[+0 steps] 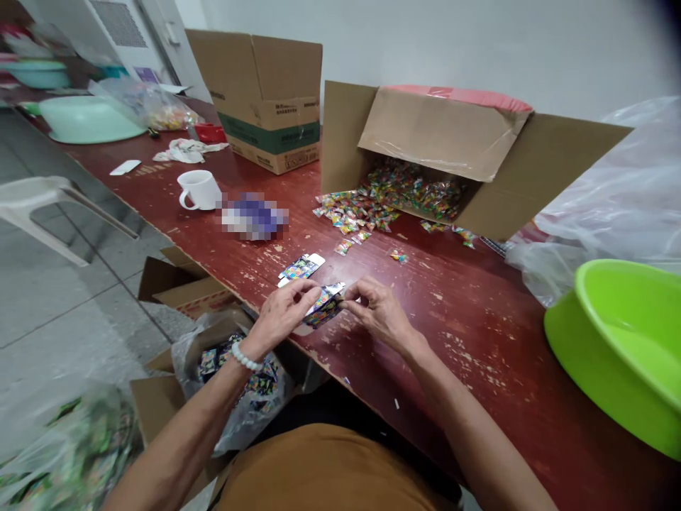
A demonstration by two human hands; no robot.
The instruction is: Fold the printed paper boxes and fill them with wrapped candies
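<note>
A small printed candy box (pixel 325 304), dark with bright colours, is held between my two hands just above the red table's near edge. My left hand (pixel 287 312), with a pale bead bracelet on the wrist, grips its left side between thumb and fingers. My right hand (pixel 377 306) pinches the right end of the same box. Just beyond lies another small carton (pixel 301 268) with its white flap sticking out. Farther back, small wrapped candies (pixel 356 213) spill from a large cardboard box (pixel 425 131) tipped toward me.
A white mug (pixel 199 189) stands at the left, near a blurred-out purple item (pixel 255 216). Behind is an upright cardboard box (pixel 271 106). A green basin (pixel 611 341) sits at right. Below the table edge, an open carton holds a plastic bag (pixel 191 348) of small printed boxes.
</note>
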